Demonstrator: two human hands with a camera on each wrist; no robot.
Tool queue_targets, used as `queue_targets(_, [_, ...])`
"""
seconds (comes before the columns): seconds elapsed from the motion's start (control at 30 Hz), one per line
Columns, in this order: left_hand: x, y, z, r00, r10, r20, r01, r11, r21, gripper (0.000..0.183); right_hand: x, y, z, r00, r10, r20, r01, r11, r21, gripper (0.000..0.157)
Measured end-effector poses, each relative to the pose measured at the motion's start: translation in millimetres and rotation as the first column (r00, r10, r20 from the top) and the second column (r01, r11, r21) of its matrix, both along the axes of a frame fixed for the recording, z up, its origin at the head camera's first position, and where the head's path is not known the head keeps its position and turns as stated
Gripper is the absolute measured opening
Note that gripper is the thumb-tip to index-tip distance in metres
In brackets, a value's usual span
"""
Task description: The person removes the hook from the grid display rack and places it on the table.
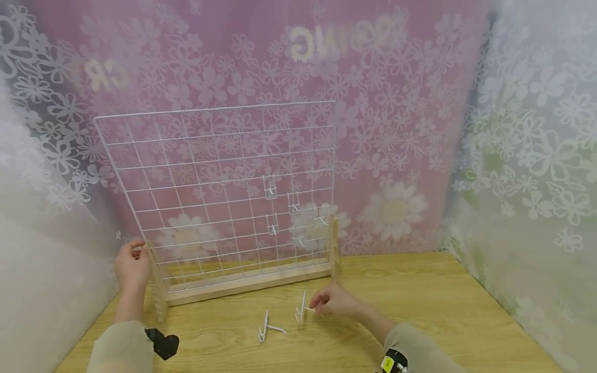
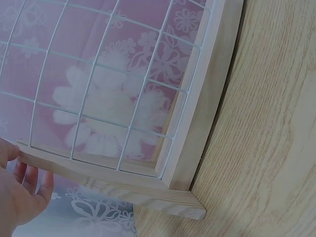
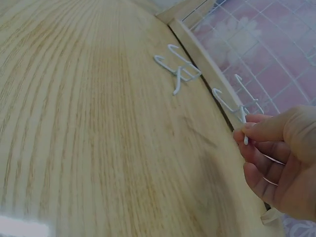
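A white wire grid panel point(image 1: 214, 191) stands upright in a wooden stand point(image 1: 252, 285). At the stand's left post my left hand point(image 1: 133, 265) holds on, its thumb and fingers around the wood edge in the left wrist view. My right hand point(image 1: 333, 300) pinches the prong of a white wire hook point(image 3: 240, 101) between thumb and fingertips, over the table in front of the stand. Another white wire hook point(image 1: 266, 327) lies on the table to its left. Several hooks point(image 1: 271, 228) hang on the grid's lower right part.
The wood-grain table point(image 1: 420, 311) spreads in front of and right of the stand. Behind it hangs a pink flowered curtain point(image 1: 396, 129). Pale flowered sheets point(image 1: 536, 155) close off both sides. A black wrist camera point(image 1: 163, 344) sits on the left sleeve.
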State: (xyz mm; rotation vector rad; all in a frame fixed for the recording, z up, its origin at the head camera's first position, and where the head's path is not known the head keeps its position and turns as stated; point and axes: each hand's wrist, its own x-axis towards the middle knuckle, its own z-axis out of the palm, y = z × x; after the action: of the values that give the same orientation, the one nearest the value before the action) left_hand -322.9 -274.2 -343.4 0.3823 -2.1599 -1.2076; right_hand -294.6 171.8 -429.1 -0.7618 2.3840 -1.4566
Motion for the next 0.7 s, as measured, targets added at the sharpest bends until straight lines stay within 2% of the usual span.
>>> queue_targets(0.17, [1.1,0,1.7,1.0,-0.013,0.004,0.013,1.0,-0.002,0.03,2.1,-6,-8.6,1.0,0.01,0.008,-0.01,1.0,0.002,0.012])
queue_targets(0.4, [1.9,0,5.1,1.0,-0.017,0.009,0.017,1.0,0.014,0.031,5.6,-18,-14.3,0.997,-0.034,0.072,0.035,0.999,-0.001,0.012])
queue_targets(0.7, [1.4,-1,1.5,1.0,-0.02,0.003,0.02,1.0,0.009,0.028,6.4,-20,-22.7,0.999,-0.044,0.032,0.042,0.998,0.053,0.008])
